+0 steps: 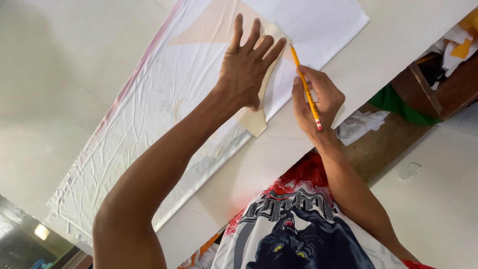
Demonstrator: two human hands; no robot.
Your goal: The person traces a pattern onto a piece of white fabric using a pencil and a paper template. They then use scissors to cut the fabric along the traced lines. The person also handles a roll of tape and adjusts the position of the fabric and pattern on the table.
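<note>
The pencil (304,87) is held in the right hand (318,102), pinched between thumb and fingers around the middle of its shaft. Its long axis runs from the eraser end at about 5 o'clock to the tip at about 11 o'clock, and the tip touches the edge of the tan pattern (256,122) near the top corner. The pattern lies at 9 o'clock from the right hand, just beside it, its long side running from 1 o'clock down to 7 o'clock.

The left hand (246,67) lies flat on the pattern, fingers spread wide and pointing toward 12 o'clock, gripping nothing, only pressing down. It is the nearer hand to the pattern; the pencil tip sits just at 3 o'clock from its fingertips.

Under the pattern is white cloth (164,114), wrinkled, stretched along the table (59,65) from 1 o'clock to 7 o'clock. At 3 o'clock, off the table's edge, lies green fabric (398,104) with scraps near a wooden shelf (423,84).

Count: one pencil, one pattern, two hands, one cloth.
</note>
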